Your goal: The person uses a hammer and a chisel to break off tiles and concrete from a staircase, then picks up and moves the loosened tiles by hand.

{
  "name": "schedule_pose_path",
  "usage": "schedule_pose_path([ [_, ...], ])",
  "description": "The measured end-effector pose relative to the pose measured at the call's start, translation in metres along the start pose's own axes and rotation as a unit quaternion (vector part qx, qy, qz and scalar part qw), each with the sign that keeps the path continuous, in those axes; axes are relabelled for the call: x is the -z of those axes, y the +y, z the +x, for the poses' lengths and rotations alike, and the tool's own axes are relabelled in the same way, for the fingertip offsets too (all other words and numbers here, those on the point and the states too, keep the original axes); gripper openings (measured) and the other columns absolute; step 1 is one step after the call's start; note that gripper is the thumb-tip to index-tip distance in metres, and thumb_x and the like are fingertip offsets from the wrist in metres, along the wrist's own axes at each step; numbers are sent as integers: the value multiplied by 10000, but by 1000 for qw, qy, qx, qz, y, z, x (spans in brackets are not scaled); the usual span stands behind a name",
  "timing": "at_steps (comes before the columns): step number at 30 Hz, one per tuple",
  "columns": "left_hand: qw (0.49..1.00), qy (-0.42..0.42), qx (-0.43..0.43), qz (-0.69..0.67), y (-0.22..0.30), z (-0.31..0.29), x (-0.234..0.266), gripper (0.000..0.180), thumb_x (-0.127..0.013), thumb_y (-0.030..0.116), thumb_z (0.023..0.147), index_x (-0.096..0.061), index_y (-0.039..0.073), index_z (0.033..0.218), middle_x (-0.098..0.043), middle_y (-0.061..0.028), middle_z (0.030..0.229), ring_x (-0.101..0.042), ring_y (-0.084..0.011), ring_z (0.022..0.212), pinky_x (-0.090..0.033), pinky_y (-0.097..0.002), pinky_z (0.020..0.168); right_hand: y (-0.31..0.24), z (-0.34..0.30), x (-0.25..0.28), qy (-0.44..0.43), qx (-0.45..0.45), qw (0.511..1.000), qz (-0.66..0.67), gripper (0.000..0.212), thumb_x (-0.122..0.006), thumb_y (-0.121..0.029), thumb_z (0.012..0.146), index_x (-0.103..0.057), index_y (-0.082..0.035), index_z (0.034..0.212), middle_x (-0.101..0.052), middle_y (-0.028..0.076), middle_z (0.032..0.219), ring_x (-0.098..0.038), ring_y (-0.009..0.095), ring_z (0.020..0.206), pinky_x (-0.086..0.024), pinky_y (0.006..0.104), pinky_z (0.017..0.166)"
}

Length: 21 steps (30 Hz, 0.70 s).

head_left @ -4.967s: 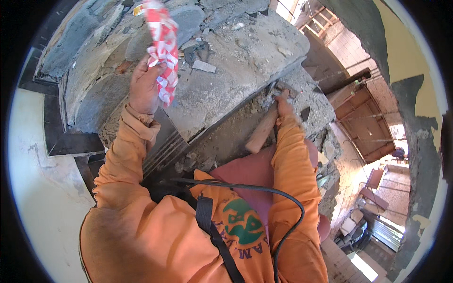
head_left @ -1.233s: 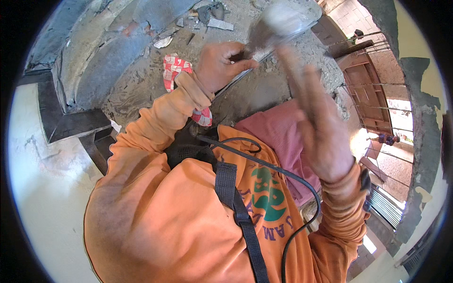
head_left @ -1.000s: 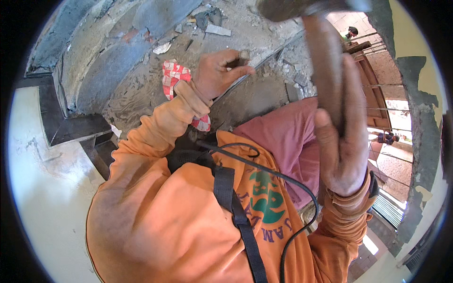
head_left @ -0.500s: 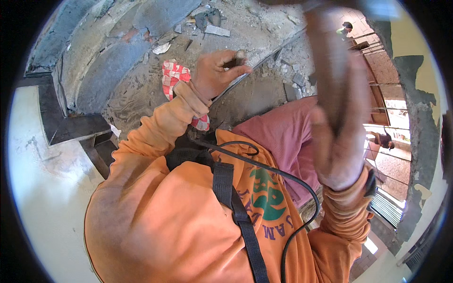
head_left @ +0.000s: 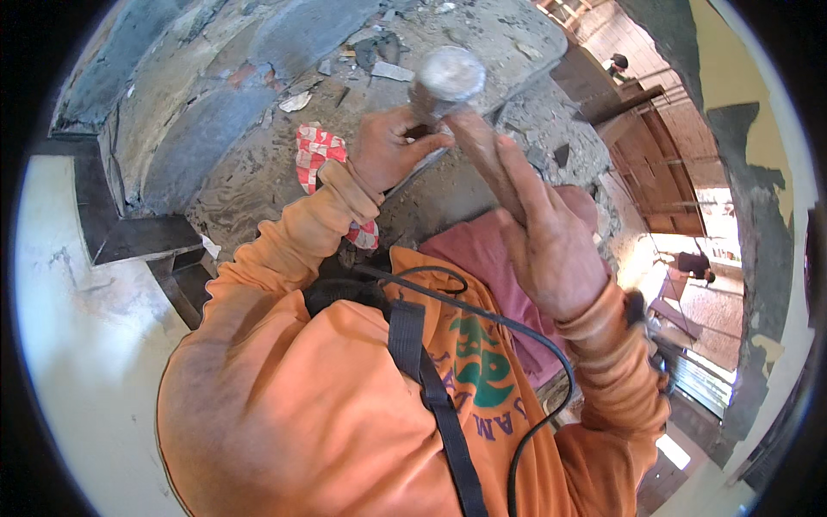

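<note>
My right hand is wrapped round the wooden handle of a hammer. Its round metal head is right above and beside the thumb and fingers of my left hand. The left hand is closed in a grip, low over the dusty concrete. What it grips looks like a chisel, whose rounded grey end is now hidden behind the hammer head. Whether the hammer touches it I cannot tell. A red-and-white checkered cloth lies beside my left wrist.
Broken chips and a flat pale fragment lie on the concrete. Curved grey blocks rise at the left. A black cable crosses my orange top. Far below at the right, two people are among planks and bars.
The hammer has swung down and left from a blurred raised position to the left hand. My left hand stays nearly in place. The view has shifted slightly.
</note>
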<state>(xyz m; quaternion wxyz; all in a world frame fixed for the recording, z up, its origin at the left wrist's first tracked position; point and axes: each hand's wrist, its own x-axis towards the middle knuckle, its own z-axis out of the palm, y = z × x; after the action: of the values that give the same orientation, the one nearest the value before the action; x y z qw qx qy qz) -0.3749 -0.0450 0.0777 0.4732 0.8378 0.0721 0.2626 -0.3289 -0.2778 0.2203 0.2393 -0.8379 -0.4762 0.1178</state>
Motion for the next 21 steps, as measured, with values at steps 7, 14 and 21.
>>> schedule_pose_path([
  [7, 999, -5, -3, 48, 8, -6, 6, 309, -799, 280, 763, -662, 11, 824, -628, -132, 726, -574, -195, 572, -443, -318, 533, -11, 3, 24, 64, 78, 993, 64, 645, -550, 31, 857, -308, -3, 1455, -547, 245, 1216, -550, 338, 1115, -394, 387, 970],
  [14, 999, 2, -43, 16, 0, 5, 0, 332, -800, 291, 760, -659, 3, 849, -583, -134, 692, -526, -201, 559, -427, -318, 531, -1, 5, 0, 24, 22, 998, -62, 676, -609, -161, 861, -329, -252, 1469, -576, 157, 879, -618, 339, 626, -528, 450, 541],
  [21, 999, -3, -35, 19, 8, -5, 3, 335, -786, 302, 776, -657, 3, 856, -603, -135, 721, -557, -196, 585, -425, -320, 534, -8, -1, 18, 29, 50, 995, 77, 660, -538, 91, 835, -324, 4, 1453, -499, 244, 1354, -507, 309, 1250, -370, 379, 1051],
])
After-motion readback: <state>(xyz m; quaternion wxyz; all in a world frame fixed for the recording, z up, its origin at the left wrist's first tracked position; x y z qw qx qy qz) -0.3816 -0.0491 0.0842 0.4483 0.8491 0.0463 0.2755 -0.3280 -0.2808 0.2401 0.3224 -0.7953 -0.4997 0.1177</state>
